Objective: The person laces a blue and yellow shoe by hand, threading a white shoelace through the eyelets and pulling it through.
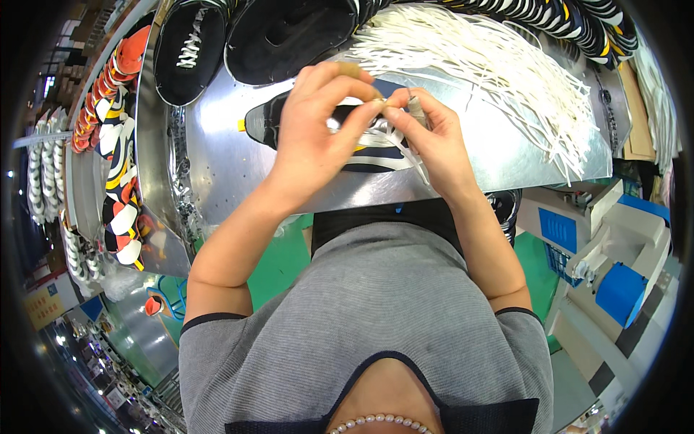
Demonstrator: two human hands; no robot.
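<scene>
A black shoe upper with navy, white and yellow parts lies on the metal table under my hands. My left hand is closed in a pinch above it, thumb and fingertip together. Against those fingertips, my right hand also pinches. A white shoelace hangs from between the hands over the upper; its end at the fingertips is small and partly hidden. Something greyish sits at my right fingers, its kind unclear. Beyond my hands spreads a big pile of loose white shoelaces.
Black uppers, one with white lacing, stand at the far left of the metal table. More stacked uppers line the far right. Orange, white and black pieces hang at the left. A light-coloured machine with blue parts stands at the right.
</scene>
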